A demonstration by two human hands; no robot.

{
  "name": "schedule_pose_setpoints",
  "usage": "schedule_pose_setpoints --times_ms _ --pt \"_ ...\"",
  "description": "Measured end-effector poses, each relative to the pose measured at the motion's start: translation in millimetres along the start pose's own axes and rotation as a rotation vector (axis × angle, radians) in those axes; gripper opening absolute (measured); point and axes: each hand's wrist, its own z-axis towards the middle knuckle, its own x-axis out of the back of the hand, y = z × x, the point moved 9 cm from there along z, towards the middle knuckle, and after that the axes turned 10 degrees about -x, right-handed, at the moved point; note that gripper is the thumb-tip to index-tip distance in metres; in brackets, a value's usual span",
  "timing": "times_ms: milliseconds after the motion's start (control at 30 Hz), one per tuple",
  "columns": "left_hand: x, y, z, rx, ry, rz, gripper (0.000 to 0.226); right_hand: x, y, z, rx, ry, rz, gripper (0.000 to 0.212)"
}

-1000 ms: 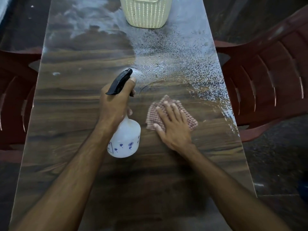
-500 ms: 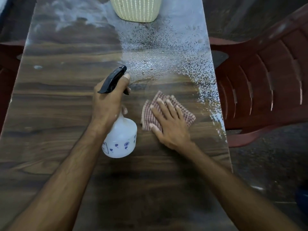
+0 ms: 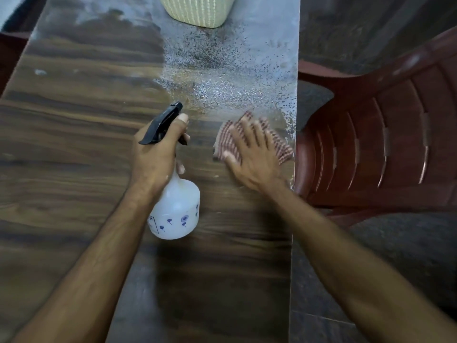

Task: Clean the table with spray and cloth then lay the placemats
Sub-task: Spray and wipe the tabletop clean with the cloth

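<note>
My left hand [image 3: 154, 159] grips the neck of a white spray bottle [image 3: 176, 211] with a black trigger head, held above the dark wooden table [image 3: 61, 149]. A forefinger lies on the trigger. My right hand [image 3: 252, 154] presses flat, fingers spread, on a red-and-white checked cloth [image 3: 282, 147] close to the table's right edge. Spray droplets and a dusty film [image 3: 222, 70] cover the table just beyond the cloth. No placemats are in view.
A cream ribbed container [image 3: 197, 11] stands at the far middle of the table. A dark red plastic chair [image 3: 385, 149] sits tight against the right edge. Another red chair's edge [image 3: 10, 50] shows at far left. Dark floor lies at lower right.
My right hand has slid the cloth to the right, up to the table's right edge. The left hand still holds the bottle in the same pose.
</note>
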Motion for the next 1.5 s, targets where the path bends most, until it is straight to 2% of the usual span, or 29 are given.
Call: schedule_pose_setpoints --times_ms 100,167,300,400,533,667,767,867,967,1100,1200,1500 --pt "1.5 3.4 1.3 0.003 0.032 -0.002 0.033 -13.5 -9.6 -57.7 0.172 -0.018 0.002 0.067" --pt "3.7 5.0 3.9 0.003 0.046 0.002 0.029 -16.1 7.7 -68.2 0.186 -0.009 -0.005 0.066" --pt "10.1 3.2 9.8 0.006 0.077 0.035 0.028 -0.7 51.8 -0.1 0.006 0.018 -0.039 0.069" --pt "10.7 3.0 13.0 0.001 0.083 0.065 0.029 20.4 63.8 64.5 -0.14 0.07 0.034 0.07" --pt "9.8 2.8 17.8 0.002 0.089 0.069 0.031 21.3 23.8 85.8 -0.094 0.045 0.069 0.071" --pt "12.2 1.6 23.4 0.008 0.108 0.069 0.034 0.3 -27.7 18.1 0.186 0.019 0.008 0.069" --pt "21.8 -0.6 26.5 0.011 0.125 0.076 0.034 -11.6 -31.3 -26.2 0.327 0.011 -0.016 0.065" --pt "34.2 -1.7 25.5 -0.004 0.15 0.076 0.034 -13.1 -39.8 -25.0 0.398 0.013 -0.037 0.065" --pt "44.7 -3.8 22.0 -0.01 0.181 0.043 0.035 -13.6 -80.9 -3.9 0.484 0.013 -0.045 0.065" --pt "53.8 -9.5 19.4 -0.007 0.219 0.013 0.042 -9.0 -139.2 60.0 0.43 0.026 -0.025 0.064" --pt "61.6 -8.6 17.1 -0.005 0.234 0.014 0.037 -6.2 -157.5 87.8 0.334 0.051 -0.01 0.064" --pt "90.0 8.7 -6.2 -0.026 0.254 0.002 0.034 -9.3 -138.0 36.6 0.343 0.01 -0.004 0.063"
